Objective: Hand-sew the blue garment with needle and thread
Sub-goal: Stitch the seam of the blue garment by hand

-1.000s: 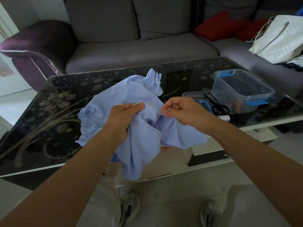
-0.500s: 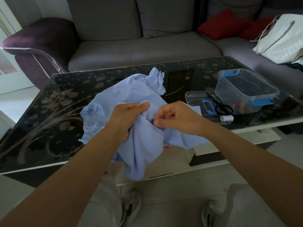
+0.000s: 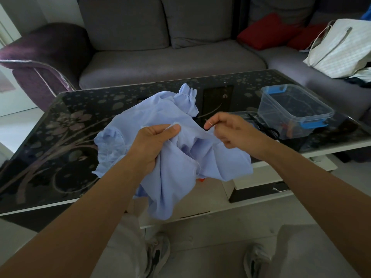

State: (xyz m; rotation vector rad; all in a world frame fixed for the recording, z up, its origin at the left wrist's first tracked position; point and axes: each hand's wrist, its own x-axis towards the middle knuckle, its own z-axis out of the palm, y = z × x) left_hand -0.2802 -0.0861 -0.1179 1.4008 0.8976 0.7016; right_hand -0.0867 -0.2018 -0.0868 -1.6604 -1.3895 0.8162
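Grey sofa (image 3: 170, 63), floral table (image 3: 60, 137), clear box (image 3: 295, 109)

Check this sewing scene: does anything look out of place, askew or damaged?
Nothing is spilled or broken. The blue garment, gripped by the left hand, is bunched and droops over the table edge; a loose thread hangs from its seam. The right hand pinches a needle.

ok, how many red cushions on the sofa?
2. One red cushion leans against the back of the sofa. The second lies just right of it, its right end behind the white bag. More may be hidden behind that bag.
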